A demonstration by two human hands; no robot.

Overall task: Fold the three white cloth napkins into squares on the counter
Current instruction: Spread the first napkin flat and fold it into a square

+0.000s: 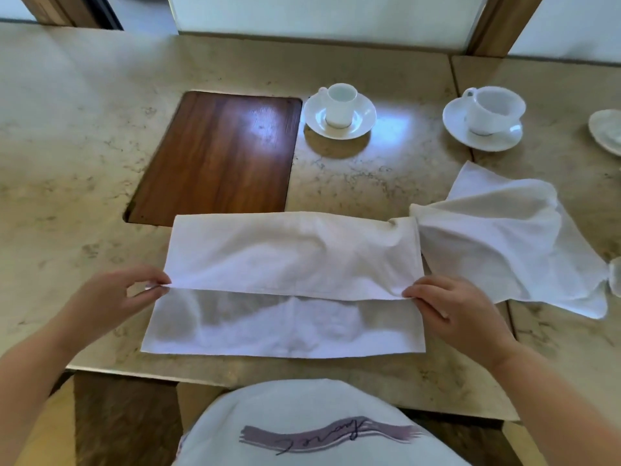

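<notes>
On the marble counter (84,136), both hands' fingers (158,280) pinch the half-folded napkin's (289,257) corners (crumpled napkin (504,243) touching rightward).

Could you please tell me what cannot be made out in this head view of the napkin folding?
- Third white cloth napkin: none identifiable; the crumpled white cloth napkin may cover it.
- Pale shallow dish: cut off by the right edge.
- Clear object by the crumpled napkin: cut off, unidentifiable.
- Part-folded white napkin, held by left hand and right hand: the folded-over flap hides the layer beneath.
</notes>
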